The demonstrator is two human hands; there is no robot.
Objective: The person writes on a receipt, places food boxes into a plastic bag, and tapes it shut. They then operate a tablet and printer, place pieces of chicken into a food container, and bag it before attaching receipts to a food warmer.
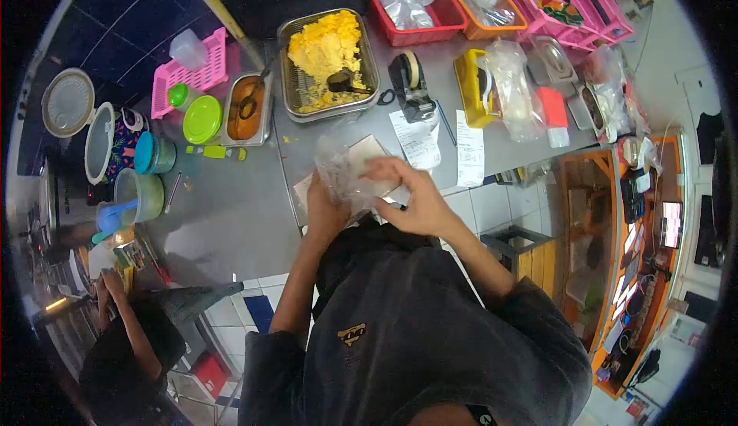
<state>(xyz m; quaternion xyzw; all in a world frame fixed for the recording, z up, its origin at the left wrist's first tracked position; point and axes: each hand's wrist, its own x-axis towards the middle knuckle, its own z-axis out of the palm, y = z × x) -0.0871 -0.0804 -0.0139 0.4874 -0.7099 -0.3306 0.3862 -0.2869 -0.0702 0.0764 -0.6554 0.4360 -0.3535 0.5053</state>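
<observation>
Near the front edge of the grey metal table (231, 226), my left hand (326, 207) is wrapped round the lower left part of a crumpled clear plastic bag (338, 166). My right hand (411, 199) is at the bag's right side, with its thumb and fingers apart. Whether its fingertips touch the plastic is hard to tell. A pale flat paper or box piece (367, 149) lies behind the bag. Further back is a metal tray (290, 103) with yellow crumbly food (327, 46) and a dark scoop (340, 82).
A tape dispenser (413, 88), printed receipts (470, 149) and a yellow container (473, 92) stand behind right. An orange sauce tray (244, 111) and green lid (203, 119) are left. A red basket (419, 30) is at the back. Another person's hands (111, 284) show lower left.
</observation>
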